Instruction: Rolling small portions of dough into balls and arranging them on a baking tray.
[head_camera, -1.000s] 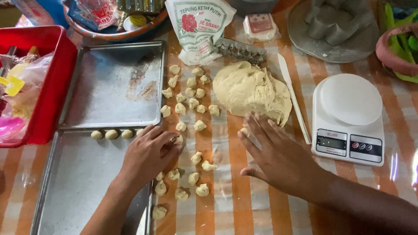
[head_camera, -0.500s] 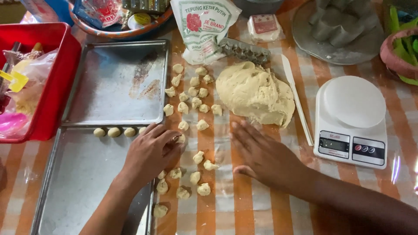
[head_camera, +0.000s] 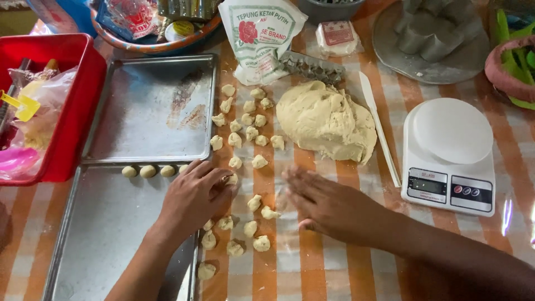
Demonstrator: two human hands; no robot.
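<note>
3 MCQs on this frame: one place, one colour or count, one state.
1. Where does the big dough mass lie?
A. in the red tub
B. on the checked cloth, left of the white scale
C. on the upper tray

2. How many rolled dough balls show on the lower tray?
A. none
B. four
C. twelve

3. How is the right hand?
A. flat, palm down on the cloth
B. gripping the white scraper
C. raised above the scale

Key: 1 B, dough sits beside the scale; 2 B, four lined along the tray's top edge; 3 A, fingers spread flat.
</note>
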